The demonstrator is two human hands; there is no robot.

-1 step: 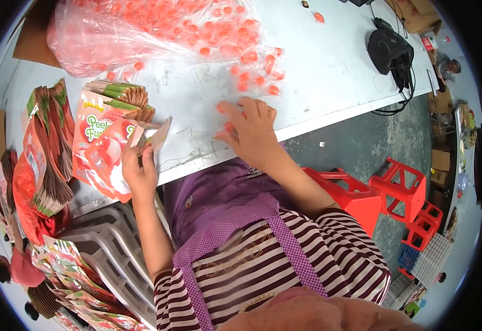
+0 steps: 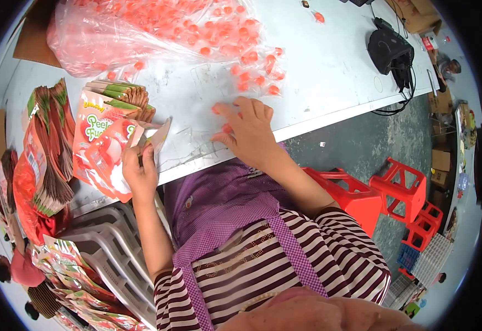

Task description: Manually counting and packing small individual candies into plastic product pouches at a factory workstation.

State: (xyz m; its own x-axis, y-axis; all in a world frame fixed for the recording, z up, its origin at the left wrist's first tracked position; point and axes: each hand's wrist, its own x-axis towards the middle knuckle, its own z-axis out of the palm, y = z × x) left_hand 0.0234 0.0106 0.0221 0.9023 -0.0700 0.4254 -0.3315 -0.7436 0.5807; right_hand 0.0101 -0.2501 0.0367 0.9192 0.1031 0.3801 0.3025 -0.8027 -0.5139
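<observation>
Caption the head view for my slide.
Left hand holds a red pouch; open right hand over the white table.

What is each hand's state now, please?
Left hand: closed, holding a glossy red-and-white pouch.
Right hand: partly curled, apparently holding small round red pieces.

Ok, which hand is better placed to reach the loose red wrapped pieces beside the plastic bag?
Probably the right hand: it is nearer the loose red wrapped pieces, its fingers spread, while the left hand is farther off and holds a red pouch.
</observation>
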